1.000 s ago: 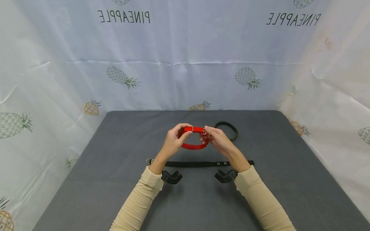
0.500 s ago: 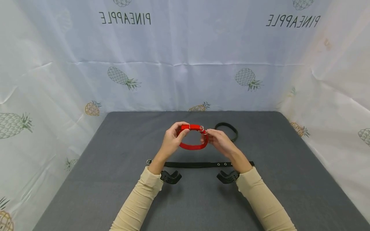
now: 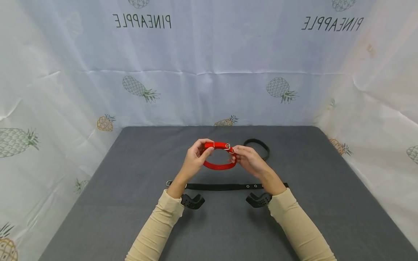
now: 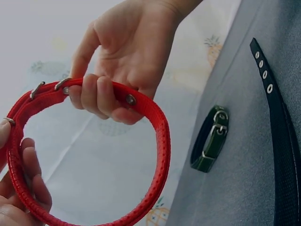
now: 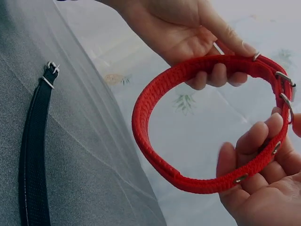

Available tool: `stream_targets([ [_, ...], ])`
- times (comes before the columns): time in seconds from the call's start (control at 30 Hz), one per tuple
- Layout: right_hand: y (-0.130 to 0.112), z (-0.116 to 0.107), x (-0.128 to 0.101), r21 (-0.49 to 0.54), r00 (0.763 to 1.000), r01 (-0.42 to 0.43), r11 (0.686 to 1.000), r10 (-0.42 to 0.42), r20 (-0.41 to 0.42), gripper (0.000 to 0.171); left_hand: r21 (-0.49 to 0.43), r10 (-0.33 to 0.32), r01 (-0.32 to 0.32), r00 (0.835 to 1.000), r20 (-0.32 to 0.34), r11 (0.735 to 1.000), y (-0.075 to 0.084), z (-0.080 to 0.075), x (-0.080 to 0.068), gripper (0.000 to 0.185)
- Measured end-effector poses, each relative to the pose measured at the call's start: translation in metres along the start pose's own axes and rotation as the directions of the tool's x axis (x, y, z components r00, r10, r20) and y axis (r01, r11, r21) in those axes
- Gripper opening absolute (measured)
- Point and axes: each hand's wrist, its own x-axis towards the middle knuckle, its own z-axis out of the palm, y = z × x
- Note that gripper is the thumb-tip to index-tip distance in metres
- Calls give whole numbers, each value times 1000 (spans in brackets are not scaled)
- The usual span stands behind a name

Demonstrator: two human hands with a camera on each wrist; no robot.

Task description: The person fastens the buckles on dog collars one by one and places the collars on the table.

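A red collar (image 3: 219, 166) with a metal buckle (image 3: 228, 146) is held above the grey table (image 3: 130, 203), closed into a loop. My left hand (image 3: 195, 159) grips its left side, thumb on top and fingers curled under the band. My right hand (image 3: 249, 159) pinches the right side just beside the buckle. In the left wrist view the red collar (image 4: 160, 136) runs from my left hand (image 4: 19, 193) up to my right hand (image 4: 127, 52). In the right wrist view the red collar (image 5: 141, 108) spans between my left hand (image 5: 188, 28) and my right hand (image 5: 263, 197).
A black strap (image 3: 222, 186) with eyelets and a metal ring lies flat across the table beneath my wrists. A dark green collar (image 3: 261, 146) lies buckled into a loop behind my right hand. Pineapple-print sheeting (image 3: 209, 72) walls in the table on three sides.
Both hands keep hold of the red collar. The right fingers have shifted slightly at the buckle, and the loop has turned a little.
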Motion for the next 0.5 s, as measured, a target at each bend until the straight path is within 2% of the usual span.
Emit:
stream_targets([
  [0.13,-1,1,3,18,1000,-16,1000,16,-15,28,-29,12,-12,1000,3,1000,1,-1,1,27],
  [0.3,-3,2,4,33,1000,-17,999,18,-8,28,-54,-11,11,1000,9,998,3,-3,0,29],
  [0.5,-1,0,5,38,1000,-1,999,1,0,28,36,-31,31,999,-12,999,1,-11,-3,28],
])
